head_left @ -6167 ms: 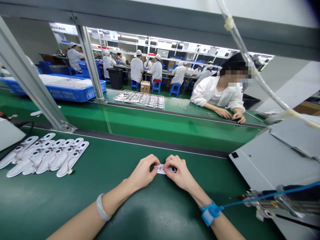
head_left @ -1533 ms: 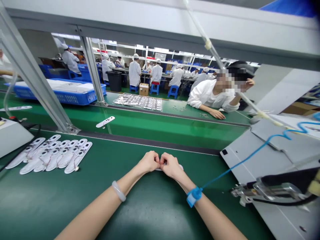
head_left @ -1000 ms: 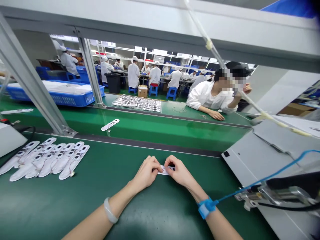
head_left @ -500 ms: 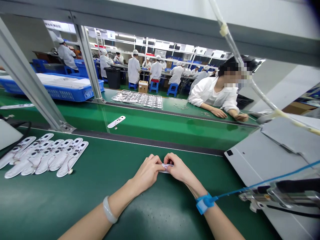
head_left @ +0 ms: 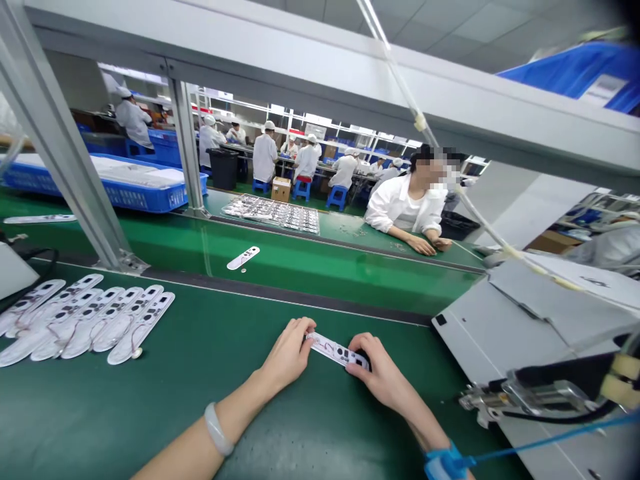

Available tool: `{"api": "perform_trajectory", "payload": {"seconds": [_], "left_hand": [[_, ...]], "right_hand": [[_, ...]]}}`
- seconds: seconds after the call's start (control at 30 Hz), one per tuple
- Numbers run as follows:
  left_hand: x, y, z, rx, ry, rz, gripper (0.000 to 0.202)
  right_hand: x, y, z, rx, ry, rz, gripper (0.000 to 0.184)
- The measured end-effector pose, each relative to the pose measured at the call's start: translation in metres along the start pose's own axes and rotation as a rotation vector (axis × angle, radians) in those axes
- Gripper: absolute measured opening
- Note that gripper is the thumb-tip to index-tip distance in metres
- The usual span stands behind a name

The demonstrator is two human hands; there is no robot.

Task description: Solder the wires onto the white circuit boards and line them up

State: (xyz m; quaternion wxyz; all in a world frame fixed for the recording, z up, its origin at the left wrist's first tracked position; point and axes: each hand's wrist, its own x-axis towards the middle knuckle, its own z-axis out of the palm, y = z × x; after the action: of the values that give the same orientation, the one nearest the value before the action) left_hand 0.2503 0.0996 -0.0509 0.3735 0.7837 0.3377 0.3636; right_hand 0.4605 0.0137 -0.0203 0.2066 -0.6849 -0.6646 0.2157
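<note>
Head view | left hand: fingers holding one end of white strip | right hand: fingers holding other end | strip: over green counter, right of fanned strips

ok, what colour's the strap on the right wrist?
Blue; the wrist strap shows best in the head view, at the bottom edge.

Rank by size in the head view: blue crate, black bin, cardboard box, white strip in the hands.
Largest to smallest: blue crate, white strip, black bin, cardboard box. The strip's place is unsure: nearness to the camera inflates it.
</note>
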Motion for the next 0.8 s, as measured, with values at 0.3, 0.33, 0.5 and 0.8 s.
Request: {"api": "perform_trajectory", "payload": {"seconds": [0.3,0.33,0.5,0.8], "left_hand": [[0.01,-0.012,0.0,-0.249,0.31,-0.139,0.018],[0.012,-0.015,-0.002,-0.274,0.358,-0.156,0.02],[0.02,-0.026,-0.011,-0.342,0.518,-0.214,0.026],[0.017,-0.024,-0.009,-0.189,0.337,-0.134,0.019]], "right_hand": [[-0.016,-0.034,0.016,0.225,-0.127,0.158,0.018],[-0.017,-0.036,0.02,0.348,-0.186,0.158,0.021],[0.012,-0.027,0.038,0.792,-0.138,0.212,0.047],[0.077,-0.017,0.047,0.667,0.388,-0.05,0.045]]}}
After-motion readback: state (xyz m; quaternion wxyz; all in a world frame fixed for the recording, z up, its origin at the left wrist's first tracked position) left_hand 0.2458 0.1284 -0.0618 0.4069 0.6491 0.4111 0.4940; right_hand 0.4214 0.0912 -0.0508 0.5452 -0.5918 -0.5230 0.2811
